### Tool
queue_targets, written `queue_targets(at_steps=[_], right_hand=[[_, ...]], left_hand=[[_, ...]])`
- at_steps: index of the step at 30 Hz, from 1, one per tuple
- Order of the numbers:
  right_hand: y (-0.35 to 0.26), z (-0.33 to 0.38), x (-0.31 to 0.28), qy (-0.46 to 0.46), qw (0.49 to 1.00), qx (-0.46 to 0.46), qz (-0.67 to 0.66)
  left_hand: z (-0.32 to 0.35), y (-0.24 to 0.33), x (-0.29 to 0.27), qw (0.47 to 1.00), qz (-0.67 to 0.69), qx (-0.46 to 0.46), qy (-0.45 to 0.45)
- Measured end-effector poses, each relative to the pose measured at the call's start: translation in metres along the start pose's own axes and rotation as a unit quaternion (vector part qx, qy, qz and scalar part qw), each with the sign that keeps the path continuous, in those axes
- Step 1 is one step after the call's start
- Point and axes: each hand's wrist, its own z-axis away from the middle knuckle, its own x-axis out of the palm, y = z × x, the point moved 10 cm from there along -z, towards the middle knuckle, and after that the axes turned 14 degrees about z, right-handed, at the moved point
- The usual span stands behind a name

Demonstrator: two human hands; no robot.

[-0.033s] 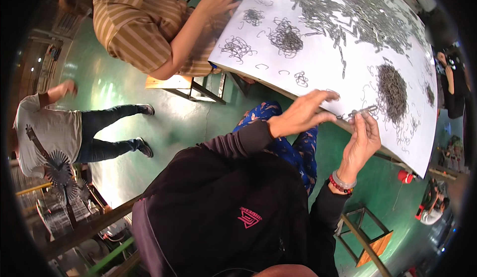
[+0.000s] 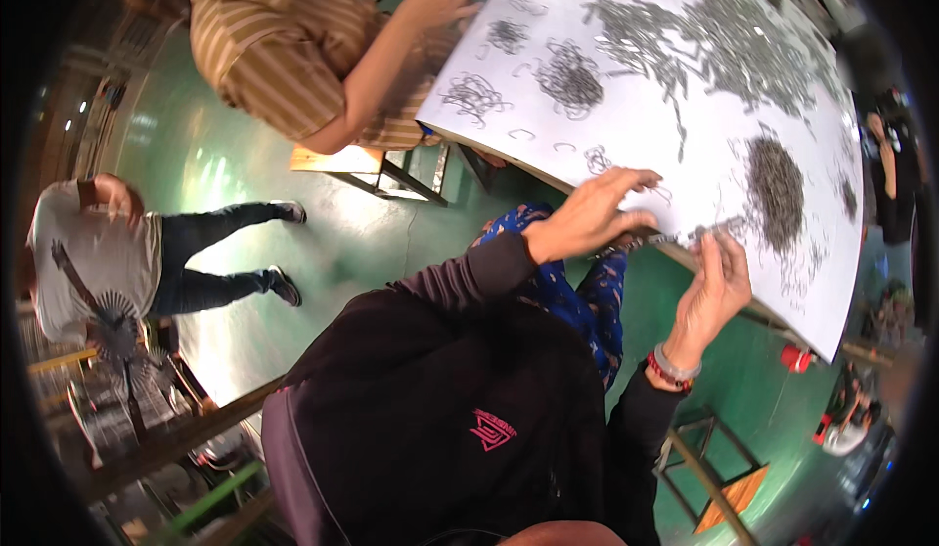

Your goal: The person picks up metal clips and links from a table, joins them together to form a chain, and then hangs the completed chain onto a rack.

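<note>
A: Head view, panel one: both hands work at the near edge of the white table (image 2: 626, 145). I read the step as gathering small metal pieces into a row.

B: Finger state?

A: Left hand (image 2: 587, 218) lies spread, fingers resting on the table beside a short row of metal pieces (image 2: 675, 238); whether it grips any I cannot tell. Right hand (image 2: 712, 287) pinches the row's other end between thumb and fingertips.

B: What would the next move call for?

A: In my judgement, a steady pinch so the row stays aligned at the edge.

B: Surface and room?

A: Grey heaps of pieces (image 2: 776, 186) and wire tangles (image 2: 569, 78) dot the table. A person in a striped shirt (image 2: 284, 52) works at the far side; green floor (image 2: 391, 243) lies below.
</note>
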Motion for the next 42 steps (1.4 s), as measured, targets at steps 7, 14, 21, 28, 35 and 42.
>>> queue_targets(at_steps=[7,14,21,28,35,42], right_hand=[[-0.002,-0.003,-0.01,-0.004,0.998,-0.003,0.069],[0.0,-0.006,-0.009,-0.04,0.997,-0.03,0.05],[0.006,-0.002,-0.018,-0.019,0.997,-0.023,0.07],[0.04,0.017,-0.016,-0.032,0.995,0.005,0.091],[0.048,0.019,-0.015,-0.009,1.0,0.018,0.008],[0.043,0.025,-0.016,-0.009,0.985,-0.021,0.173]], left_hand=[[-0.042,-0.131,-0.058,0.92,-0.388,0.001,-0.063],[-0.049,-0.104,-0.061,0.913,-0.404,0.026,-0.058],[-0.069,-0.074,-0.043,0.981,-0.18,0.077,0.004],[-0.017,0.019,0.044,0.953,0.206,-0.185,-0.122],[-0.011,0.031,0.066,0.98,0.09,-0.078,-0.16],[-0.009,0.022,0.067,0.973,0.154,-0.131,-0.109]])
